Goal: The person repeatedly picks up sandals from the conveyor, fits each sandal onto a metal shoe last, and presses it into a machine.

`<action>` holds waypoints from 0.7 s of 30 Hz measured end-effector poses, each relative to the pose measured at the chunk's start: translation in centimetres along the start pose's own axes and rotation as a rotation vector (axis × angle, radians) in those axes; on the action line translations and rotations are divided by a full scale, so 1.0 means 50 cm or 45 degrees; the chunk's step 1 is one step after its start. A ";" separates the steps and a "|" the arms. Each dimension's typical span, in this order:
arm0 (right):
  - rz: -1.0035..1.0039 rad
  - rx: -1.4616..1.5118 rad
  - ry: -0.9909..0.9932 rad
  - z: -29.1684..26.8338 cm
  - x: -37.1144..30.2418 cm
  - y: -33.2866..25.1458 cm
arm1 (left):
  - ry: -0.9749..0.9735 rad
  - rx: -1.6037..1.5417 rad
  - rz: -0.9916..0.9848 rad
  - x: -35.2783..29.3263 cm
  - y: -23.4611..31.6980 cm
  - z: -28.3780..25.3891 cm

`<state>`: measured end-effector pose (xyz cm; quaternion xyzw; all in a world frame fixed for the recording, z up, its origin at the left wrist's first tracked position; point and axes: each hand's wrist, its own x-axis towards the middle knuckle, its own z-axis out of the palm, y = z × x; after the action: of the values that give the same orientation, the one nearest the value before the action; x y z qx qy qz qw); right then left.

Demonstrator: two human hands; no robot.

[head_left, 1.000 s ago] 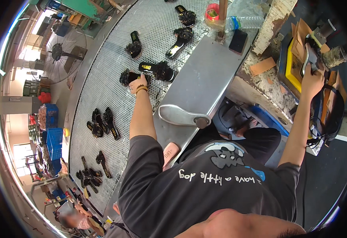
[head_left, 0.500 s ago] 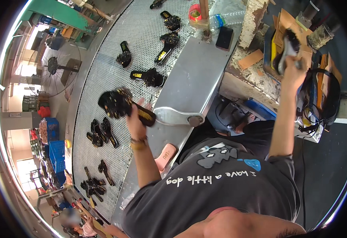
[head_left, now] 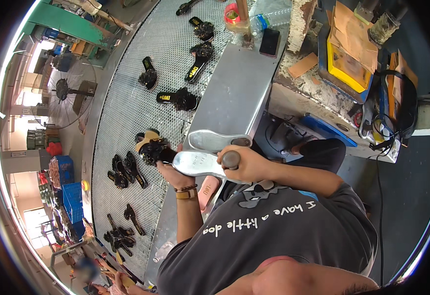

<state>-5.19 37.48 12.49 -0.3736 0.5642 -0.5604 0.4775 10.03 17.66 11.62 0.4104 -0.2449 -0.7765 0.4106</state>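
Observation:
My left hand (head_left: 175, 176) is closed on a slipper (head_left: 152, 150) with a black, gold-flecked ruffled upper, held over the left edge of the metal bench (head_left: 234, 83). A shiny sole-shaped metal plate (head_left: 195, 163) reaches across to the slipper's near end and my left fingers. Whether plate and slipper touch, I cannot tell. My right hand (head_left: 254, 164) grips this plate at its round knob (head_left: 231, 160). Just beyond lies a second sole-shaped metal plate (head_left: 212, 140) on the bench. A pink insole (head_left: 208, 192) rests near my left wrist.
Several black slippers (head_left: 178, 99) lie on the perforated mesh table (head_left: 121, 110) to the left. A phone (head_left: 269, 43) and a clear plastic bottle (head_left: 276, 19) are at the far end. At right, a yellow-rimmed pad (head_left: 345, 73) sits on a worn stand. A co-worker (head_left: 109, 278) is at lower left.
My right hand has brought the metal plate from the yellow-rimmed pad leftward to the slipper. The slipper in my left hand has turned and shifted slightly nearer.

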 end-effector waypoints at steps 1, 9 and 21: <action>-0.002 0.019 -0.032 -0.009 0.002 0.003 | -0.179 0.137 -0.072 0.000 -0.020 -0.007; -0.631 -0.629 0.974 -0.025 0.008 -0.008 | -0.751 0.191 -0.165 -0.082 -0.167 0.188; -0.210 -0.671 1.700 -0.360 -0.186 -0.004 | -2.319 1.188 0.885 -0.169 -0.167 0.341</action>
<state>-19.97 51.32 12.30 -0.0955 0.8220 -0.5486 -0.1191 -5.15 30.01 18.56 -0.2971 -0.8328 -0.4609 0.0752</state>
